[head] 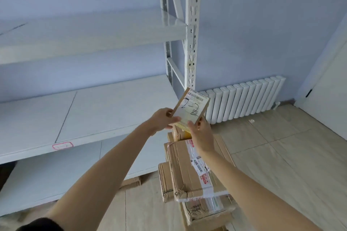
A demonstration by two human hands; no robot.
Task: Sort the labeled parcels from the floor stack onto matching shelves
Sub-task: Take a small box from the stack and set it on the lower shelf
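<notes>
Both forearms outstretched over floor stack (195,174); left hand (161,120) and right hand (201,133) pinching small parcel (191,108) marked "2-2", tilted, near shelf (93,114).

bare forearms, seemingly black sleeve (40,225)

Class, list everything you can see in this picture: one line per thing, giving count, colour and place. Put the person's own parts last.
small parcel: one, brown with a white label marked 2-2, held up above the floor stack
floor stack: several brown cardboard parcels, taped, on the floor at lower centre
shelving unit: one, white metal, three shelves in view, left and centre
shelf tag: one, pink-edged, front edge of the middle shelf
radiator: one, white, against the back wall
floor: beige tiles, right
left hand: one, fingers grip the parcel's left edge
right hand: one, grips the parcel's lower edge
</notes>
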